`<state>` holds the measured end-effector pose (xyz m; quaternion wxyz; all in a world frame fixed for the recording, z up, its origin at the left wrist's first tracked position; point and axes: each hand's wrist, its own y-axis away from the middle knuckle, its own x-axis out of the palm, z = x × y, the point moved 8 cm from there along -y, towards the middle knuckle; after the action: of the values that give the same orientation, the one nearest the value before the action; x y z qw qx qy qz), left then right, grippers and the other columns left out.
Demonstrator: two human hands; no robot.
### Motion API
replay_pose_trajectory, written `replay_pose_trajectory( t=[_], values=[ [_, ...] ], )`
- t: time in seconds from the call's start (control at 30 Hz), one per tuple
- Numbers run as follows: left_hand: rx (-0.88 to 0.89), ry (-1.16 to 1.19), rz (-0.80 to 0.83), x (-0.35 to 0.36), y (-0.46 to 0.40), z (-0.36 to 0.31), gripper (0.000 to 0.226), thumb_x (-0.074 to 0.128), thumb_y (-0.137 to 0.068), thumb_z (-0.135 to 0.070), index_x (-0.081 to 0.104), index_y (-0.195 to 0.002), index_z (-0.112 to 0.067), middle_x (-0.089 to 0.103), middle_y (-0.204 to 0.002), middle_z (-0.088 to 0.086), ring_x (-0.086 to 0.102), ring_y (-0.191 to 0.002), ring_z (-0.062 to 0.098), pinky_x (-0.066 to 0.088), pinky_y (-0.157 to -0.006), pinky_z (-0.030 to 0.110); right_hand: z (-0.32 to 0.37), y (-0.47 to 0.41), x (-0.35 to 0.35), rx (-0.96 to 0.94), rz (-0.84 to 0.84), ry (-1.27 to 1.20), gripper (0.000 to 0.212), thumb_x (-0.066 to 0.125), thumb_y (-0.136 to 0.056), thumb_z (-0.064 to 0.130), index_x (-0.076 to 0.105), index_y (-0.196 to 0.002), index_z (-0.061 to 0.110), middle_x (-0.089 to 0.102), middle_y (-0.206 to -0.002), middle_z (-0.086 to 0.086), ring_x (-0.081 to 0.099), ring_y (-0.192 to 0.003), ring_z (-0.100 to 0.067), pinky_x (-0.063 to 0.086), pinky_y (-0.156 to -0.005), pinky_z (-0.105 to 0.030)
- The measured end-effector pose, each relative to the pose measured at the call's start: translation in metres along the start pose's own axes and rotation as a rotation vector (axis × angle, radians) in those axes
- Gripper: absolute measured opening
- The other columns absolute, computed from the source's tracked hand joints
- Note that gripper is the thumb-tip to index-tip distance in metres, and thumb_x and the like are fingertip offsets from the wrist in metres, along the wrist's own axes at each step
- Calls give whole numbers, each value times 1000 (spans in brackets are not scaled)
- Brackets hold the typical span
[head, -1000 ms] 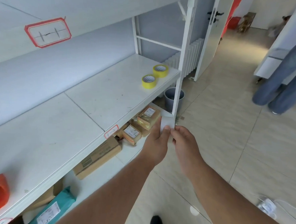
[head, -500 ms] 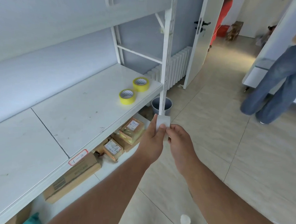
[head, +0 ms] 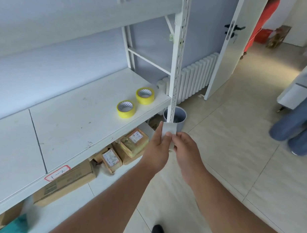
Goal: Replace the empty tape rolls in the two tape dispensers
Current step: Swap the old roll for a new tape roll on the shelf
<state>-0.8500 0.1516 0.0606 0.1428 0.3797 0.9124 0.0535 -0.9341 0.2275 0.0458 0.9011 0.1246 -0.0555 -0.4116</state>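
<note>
Two yellow tape rolls lie flat on the white shelf (head: pixel 76 124) near its right end: the nearer roll (head: pixel 125 109) and the farther roll (head: pixel 145 95), slightly apart. Both hands are held out over the floor, to the right of the shelf edge. My left hand (head: pixel 156 149) and my right hand (head: pixel 186 150) pinch a pale grey, flattened empty tape core (head: pixel 169 130) between them. No tape dispenser is in view.
A grey bin (head: pixel 179 120) stands on the floor behind the shelf's white post (head: pixel 177 65). Cardboard parcels (head: pixel 133 144) lie on the bottom shelf. A radiator (head: pixel 196 77), an open door (head: pixel 226 49) and another person's legs (head: pixel 295 131) are to the right.
The view has moved right along the shelf, bringing the yellow rolls and the bin nearer. Both hands keep their hold on the pale core.
</note>
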Motion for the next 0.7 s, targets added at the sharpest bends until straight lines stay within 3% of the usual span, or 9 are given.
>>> replay_pose_trajectory(
  t=[0.17, 0.33, 0.5, 0.6, 0.7],
  values=[
    [12, 13, -16, 6, -42, -9, 48, 38, -115, -27, 33, -161, -37, 48, -107, -36, 42, -74, -46, 31, -65, -13, 7, -48, -1, 14, 13, 11, 26, 61, -80, 50, 76, -96, 35, 79, -106, 6, 71, -110, -21, 54, -104, -53],
    [-20, 23, -63, 13, -76, -28, 44, 38, -115, -24, 31, -155, -40, 46, -99, -33, 44, -62, -42, 34, -59, -10, 19, -90, -8, 16, 55, -12, 18, 62, -96, 33, 78, -89, 33, 80, -98, 6, 73, -102, -21, 56, -93, -46],
    [-76, 32, -156, 36, -123, -23, 54, 41, -113, -35, 26, -165, -37, 54, -136, -17, 49, -100, -24, 35, -64, -10, 29, -140, -27, 16, 131, 11, 20, 61, -98, 28, 77, -87, 29, 80, -91, 7, 71, -91, -15, 52, -85, -39],
    [-110, 63, -218, 55, -142, -28, 56, 41, -112, -40, 25, -165, -41, 53, -146, -18, 53, -131, 1, 34, -96, 9, 33, -171, -44, 11, 187, 54, 16, 62, -89, 37, 76, -88, 30, 80, -93, 4, 72, -94, -21, 53, -87, -44],
    [-149, 74, -283, 73, -160, -29, 57, 42, -111, -45, 24, -165, -44, 49, -144, -20, 44, -131, 0, 26, -104, 19, 33, -200, -57, 11, 257, 89, 34, 61, -75, 51, 73, -94, 26, 79, -98, -5, 71, -107, -36, 54, -90, -48]
  ],
)
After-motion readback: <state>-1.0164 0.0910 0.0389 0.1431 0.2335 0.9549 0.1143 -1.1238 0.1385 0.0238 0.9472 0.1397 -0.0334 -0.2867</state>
